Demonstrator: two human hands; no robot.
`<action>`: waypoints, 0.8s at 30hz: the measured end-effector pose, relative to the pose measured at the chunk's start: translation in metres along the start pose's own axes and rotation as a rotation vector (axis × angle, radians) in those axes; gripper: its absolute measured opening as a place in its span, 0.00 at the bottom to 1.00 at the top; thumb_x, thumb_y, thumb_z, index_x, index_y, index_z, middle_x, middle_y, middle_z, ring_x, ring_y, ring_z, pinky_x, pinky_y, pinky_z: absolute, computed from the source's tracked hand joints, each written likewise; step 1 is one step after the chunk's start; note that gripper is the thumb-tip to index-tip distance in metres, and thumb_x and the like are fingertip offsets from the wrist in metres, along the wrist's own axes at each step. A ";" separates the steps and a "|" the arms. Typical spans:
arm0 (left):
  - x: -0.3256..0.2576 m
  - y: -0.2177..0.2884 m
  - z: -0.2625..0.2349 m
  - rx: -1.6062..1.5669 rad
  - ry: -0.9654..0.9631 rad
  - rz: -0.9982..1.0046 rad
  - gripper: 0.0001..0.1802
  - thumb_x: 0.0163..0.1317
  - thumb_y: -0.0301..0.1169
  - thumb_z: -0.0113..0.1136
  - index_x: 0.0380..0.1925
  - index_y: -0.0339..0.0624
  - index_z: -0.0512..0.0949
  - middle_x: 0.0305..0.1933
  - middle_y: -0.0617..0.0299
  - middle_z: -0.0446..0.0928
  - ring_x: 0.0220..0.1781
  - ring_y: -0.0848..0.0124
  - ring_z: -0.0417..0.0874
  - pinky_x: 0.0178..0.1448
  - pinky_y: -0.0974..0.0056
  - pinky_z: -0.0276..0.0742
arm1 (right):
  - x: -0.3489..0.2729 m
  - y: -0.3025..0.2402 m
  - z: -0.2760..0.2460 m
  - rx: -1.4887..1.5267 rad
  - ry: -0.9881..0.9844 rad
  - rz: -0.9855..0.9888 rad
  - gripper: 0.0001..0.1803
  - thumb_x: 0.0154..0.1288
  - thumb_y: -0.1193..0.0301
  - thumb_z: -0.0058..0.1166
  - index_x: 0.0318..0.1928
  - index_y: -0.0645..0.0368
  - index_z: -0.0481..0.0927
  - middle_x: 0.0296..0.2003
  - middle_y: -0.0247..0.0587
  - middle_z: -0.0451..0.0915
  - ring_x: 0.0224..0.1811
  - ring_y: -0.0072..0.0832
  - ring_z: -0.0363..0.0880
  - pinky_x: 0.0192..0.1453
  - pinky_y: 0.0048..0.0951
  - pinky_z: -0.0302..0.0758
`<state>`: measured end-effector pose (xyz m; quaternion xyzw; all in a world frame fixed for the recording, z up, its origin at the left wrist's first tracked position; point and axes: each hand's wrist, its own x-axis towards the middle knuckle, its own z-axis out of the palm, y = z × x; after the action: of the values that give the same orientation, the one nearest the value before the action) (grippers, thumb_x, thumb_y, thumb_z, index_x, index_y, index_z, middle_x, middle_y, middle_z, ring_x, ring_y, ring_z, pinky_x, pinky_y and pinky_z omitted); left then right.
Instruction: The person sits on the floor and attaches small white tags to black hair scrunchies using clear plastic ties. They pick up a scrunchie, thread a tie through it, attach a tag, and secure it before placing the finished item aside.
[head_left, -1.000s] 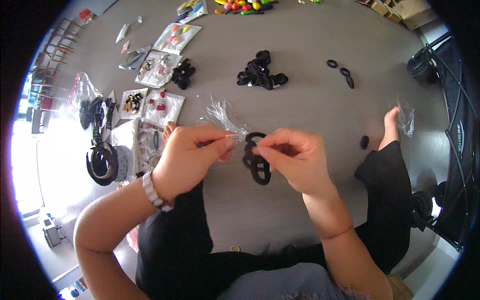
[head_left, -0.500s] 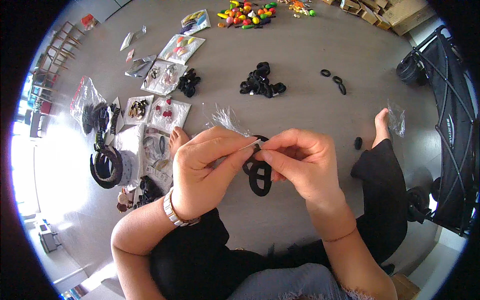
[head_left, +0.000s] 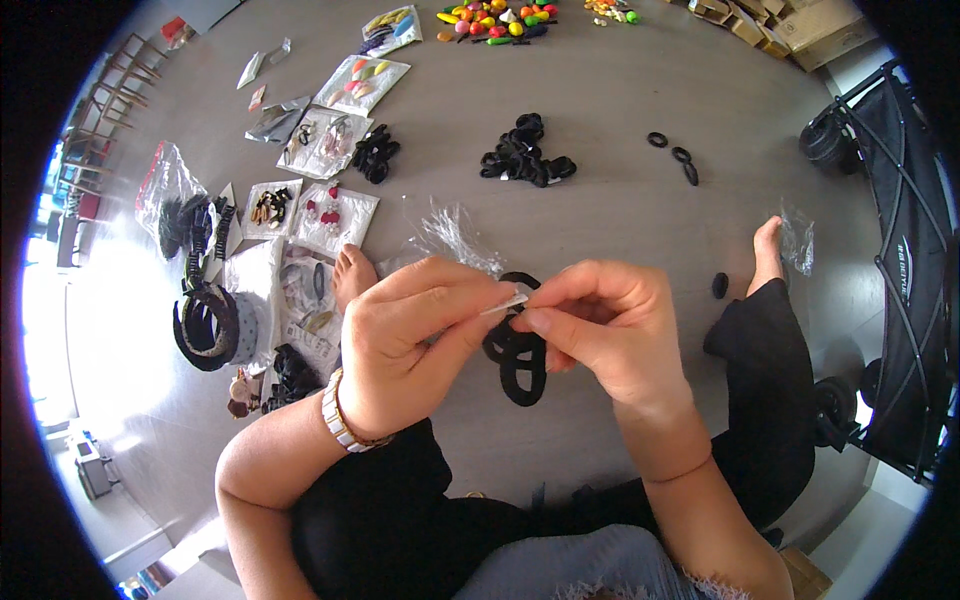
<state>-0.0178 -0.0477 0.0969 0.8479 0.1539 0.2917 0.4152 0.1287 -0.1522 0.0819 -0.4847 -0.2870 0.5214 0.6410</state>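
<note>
Two hands meet at the centre of the view, over a grey floor (head_left: 620, 230) on which the person sits with legs spread. The left hand (head_left: 415, 340) pinches one end of a small clear strip (head_left: 505, 303), thumb and forefinger pressed together on it; the right hand (head_left: 600, 335) closes its thumb and forefinger on the other end, so the strip spans the short gap between the two pinches. Held this way, the strip stays taut and level.

Directly below the grip, and partly hidden by the right fingers, hang black hair ties (head_left: 520, 360), looped through one another. Whether the right hand's lower fingers clamp them or they merely hang from the strip cannot be told. A crumpled clear plastic bag (head_left: 450, 235) lies just beyond the left hand's knuckles, touching or nearly touching a bare left foot (head_left: 350, 275).

Further ahead of the grip sits a heap of black hair ties (head_left: 525, 160), with three loose black rings (head_left: 672, 157) to its right. To the far left of the grip lie packeted hair accessories (head_left: 330, 215) in flat clear sleeves, spread side by side so each can be seen, and black headbands (head_left: 205, 320) stacked near them. A row of coloured clips (head_left: 495, 20) lies at the far edge. A single black tie (head_left: 720, 285) rests beside the right foot (head_left: 768, 255).
</note>
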 end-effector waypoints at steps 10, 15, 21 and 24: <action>0.005 -0.004 -0.011 0.022 -0.203 0.037 0.07 0.48 0.19 0.59 0.30 0.33 0.78 0.33 0.54 0.75 0.34 0.65 0.77 0.39 0.68 0.72 | -0.004 0.024 0.001 -0.038 0.004 -0.056 0.05 0.55 0.79 0.56 0.34 0.63 0.78 0.26 0.33 0.78 0.23 0.15 0.75 0.25 0.14 0.73; -0.007 -0.014 -0.006 -0.096 -0.144 -0.171 0.06 0.49 0.21 0.60 0.29 0.32 0.78 0.32 0.55 0.76 0.35 0.69 0.77 0.41 0.70 0.72 | -0.002 0.036 0.003 -0.084 -0.021 -0.130 0.05 0.55 0.81 0.54 0.34 0.64 0.78 0.25 0.34 0.78 0.24 0.15 0.75 0.26 0.16 0.73; -0.004 -0.007 -0.002 -0.301 -0.105 -0.624 0.06 0.48 0.21 0.61 0.28 0.33 0.78 0.30 0.58 0.77 0.35 0.73 0.77 0.42 0.71 0.73 | 0.000 0.044 0.007 -0.304 0.032 -0.294 0.04 0.55 0.81 0.55 0.33 0.64 0.78 0.25 0.36 0.78 0.24 0.16 0.75 0.26 0.16 0.72; -0.007 -0.011 0.000 -0.448 -0.075 -0.685 0.05 0.47 0.19 0.60 0.26 0.36 0.78 0.33 0.61 0.76 0.35 0.75 0.73 0.53 0.69 0.61 | 0.000 0.046 0.010 -0.319 0.047 -0.301 0.03 0.55 0.81 0.55 0.32 0.64 0.78 0.25 0.35 0.78 0.24 0.15 0.75 0.26 0.16 0.72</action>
<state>-0.0235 -0.0449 0.0853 0.6464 0.3446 0.1316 0.6679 0.1018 -0.1498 0.0428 -0.5436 -0.4202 0.3565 0.6331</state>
